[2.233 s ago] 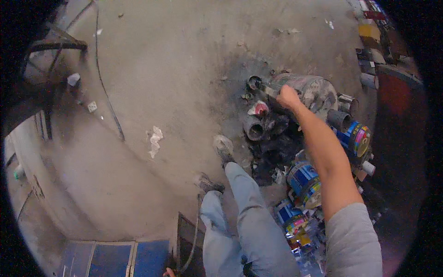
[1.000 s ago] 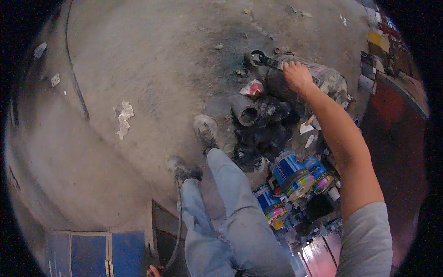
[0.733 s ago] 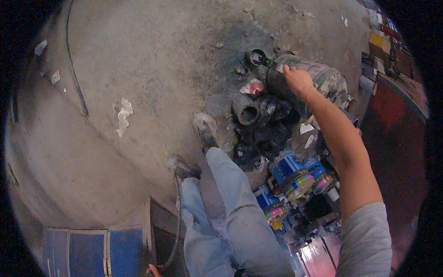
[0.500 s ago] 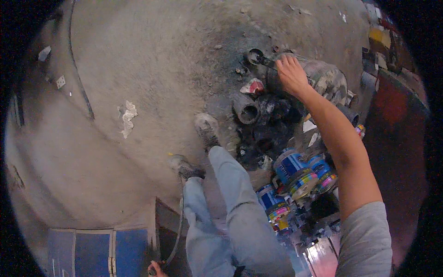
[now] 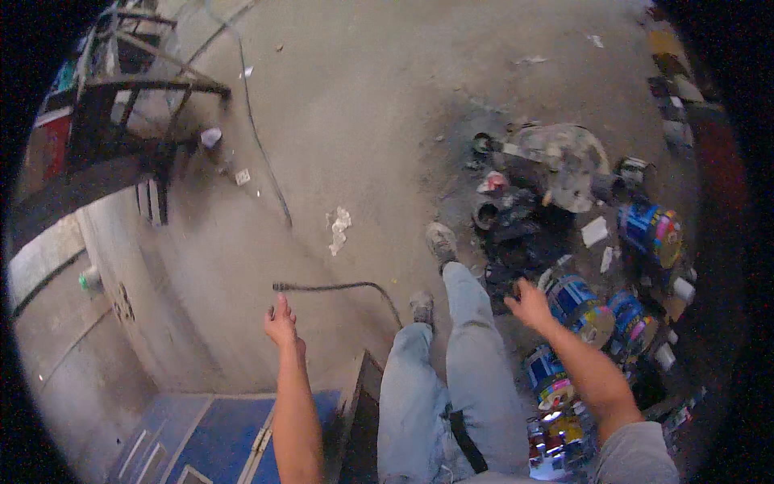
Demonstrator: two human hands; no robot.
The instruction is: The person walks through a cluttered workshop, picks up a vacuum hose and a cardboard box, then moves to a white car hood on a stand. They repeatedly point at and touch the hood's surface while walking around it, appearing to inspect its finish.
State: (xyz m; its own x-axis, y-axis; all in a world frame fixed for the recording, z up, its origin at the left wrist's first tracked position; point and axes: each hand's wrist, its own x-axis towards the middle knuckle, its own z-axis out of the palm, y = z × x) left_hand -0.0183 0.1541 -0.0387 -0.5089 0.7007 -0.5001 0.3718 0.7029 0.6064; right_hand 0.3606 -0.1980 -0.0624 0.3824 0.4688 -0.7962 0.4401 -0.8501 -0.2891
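Observation:
My left hand (image 5: 281,324) is held out over the floor, its fingers apart and no object in its palm. The black end of a dark hose (image 5: 339,285) lies just beyond its fingertips; whether they touch is unclear. From there the hose curves toward my shoe. My right hand (image 5: 532,306) hovers beside several blue cans (image 5: 575,294) with multicoloured ends, thumb and fingers apart and nothing visible between them. Past it sits a heap of black bags (image 5: 516,218) with a dark round-mouthed pot (image 5: 487,214). A small dark cup (image 5: 482,145) stands farther off.
A large grime-stained drum-like container (image 5: 572,157) lies behind the black heap. Blue cabinet doors (image 5: 218,436) stand near me at left. A dark metal frame (image 5: 153,89) is at the far left. Torn paper (image 5: 339,231) and a thin cable (image 5: 256,129) lie on the floor.
My right hand has left the dark-handled tool at the cup and drawn back toward me. My left hand has come up and forward from the lower edge, the hose end moving with it. The view has shifted left.

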